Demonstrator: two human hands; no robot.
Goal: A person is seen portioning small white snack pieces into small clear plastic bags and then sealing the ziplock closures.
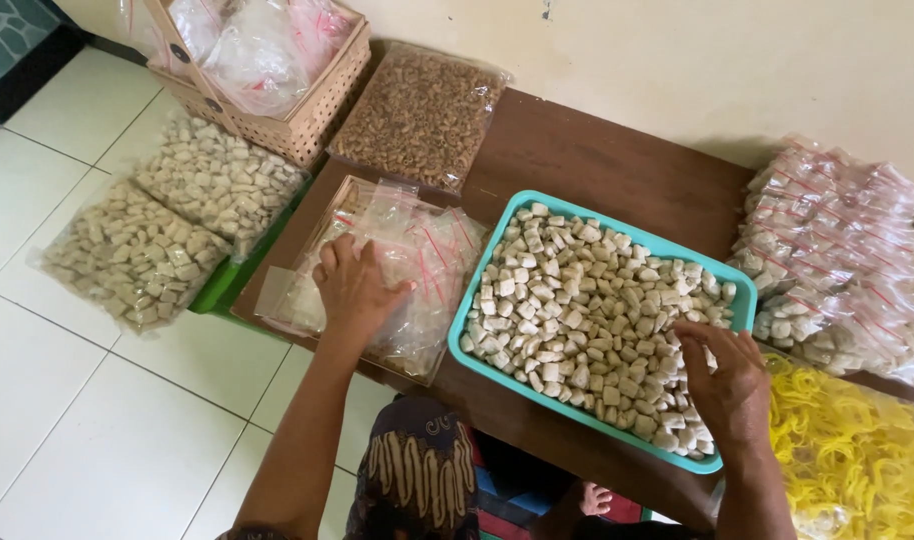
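Observation:
My left hand (355,286) lies flat, fingers spread, on a pile of small clear zip bags with red seals (417,250) heaped in a shallow box on the low brown table (597,160). My right hand (725,380) is curled over the near right corner of a teal tray (497,260) filled with small pale cracker pieces (577,300); its fingers dip among the pieces, and whether they pinch any is hidden.
Filled small bags (837,250) are stacked at the right. A bag of yellow crackers (847,460) lies near right. A brown snack bag (417,115), a woven box of plastic (277,70) and two big bags of pale pieces (167,225) sit left.

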